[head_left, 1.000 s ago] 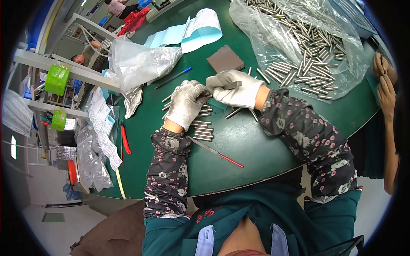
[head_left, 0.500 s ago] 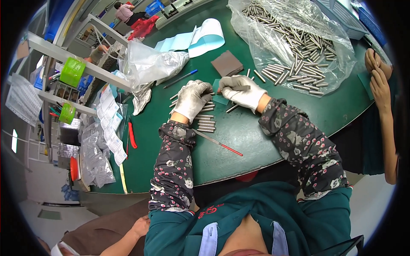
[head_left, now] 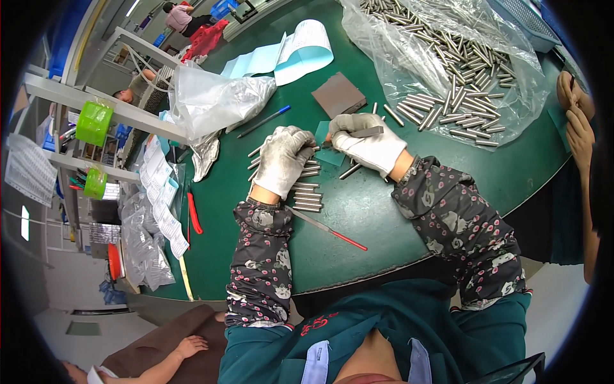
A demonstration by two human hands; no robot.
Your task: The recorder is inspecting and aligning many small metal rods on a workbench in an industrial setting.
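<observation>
My left hand (head_left: 281,161), in a white work glove, has its fingers curled over a row of short steel pins (head_left: 307,197) on the green table. What its fingertips hold, if anything, is hidden. To its right my gloved right hand (head_left: 369,146) is closed on a small flat grey bar (head_left: 367,132), which sticks out across the glove. A small teal sheet (head_left: 330,156) lies between the hands, partly covered by the right one. Just beyond is a brown square block (head_left: 339,96). A thin tool with a red handle (head_left: 347,240), like a needle file, lies nearer me.
A clear plastic bag (head_left: 441,70) heaped with steel pins spreads at the far right. Left of my hands are a blue pen (head_left: 263,121), a plastic bag (head_left: 217,96), paper sheets (head_left: 306,50) and red-handled pliers (head_left: 194,213). A co-worker's hands (head_left: 579,125) are at the right edge.
The whole view has shifted slightly. Both hands stay over nearly the same spots, the right one still closed on the grey bar.
</observation>
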